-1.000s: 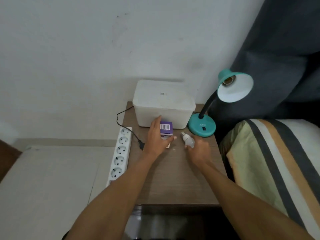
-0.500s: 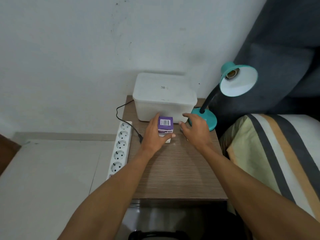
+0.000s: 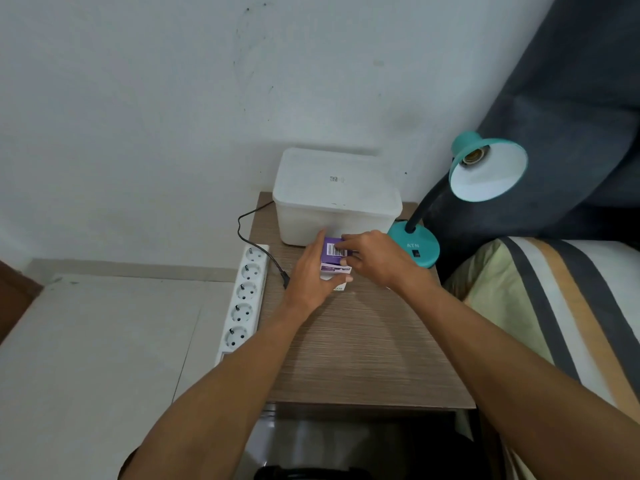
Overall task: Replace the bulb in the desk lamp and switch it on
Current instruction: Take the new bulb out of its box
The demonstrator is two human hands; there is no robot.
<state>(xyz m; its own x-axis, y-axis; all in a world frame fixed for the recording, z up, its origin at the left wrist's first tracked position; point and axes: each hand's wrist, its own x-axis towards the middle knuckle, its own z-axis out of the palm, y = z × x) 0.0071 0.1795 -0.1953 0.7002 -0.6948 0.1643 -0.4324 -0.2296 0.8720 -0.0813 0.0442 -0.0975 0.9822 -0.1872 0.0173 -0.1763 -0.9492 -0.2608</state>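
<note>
The teal desk lamp [image 3: 415,247] stands at the table's back right, its shade [image 3: 491,174] turned toward me and its socket [image 3: 472,155] empty. A black switch [image 3: 416,253] sits on the base. A small purple and white bulb box [image 3: 334,251] stands upright in front of the white container. My left hand [image 3: 311,275] grips its left side and front. My right hand [image 3: 375,259] reaches in from the right, fingertips pinching the box's top edge. No loose bulb shows; my right hand covers the spot beside the box.
A white lidded plastic container [image 3: 337,195] sits against the wall. A white power strip [image 3: 246,296] lies along the wooden table's [image 3: 363,348] left edge, with a black plug [image 3: 285,279] beside it. A striped bed [image 3: 561,306] and dark curtain [image 3: 571,98] border the right.
My right hand held a white bulb by the lamp base, then moved left onto the top of the box. The bulb is out of sight now. My left hand stayed on the box.
</note>
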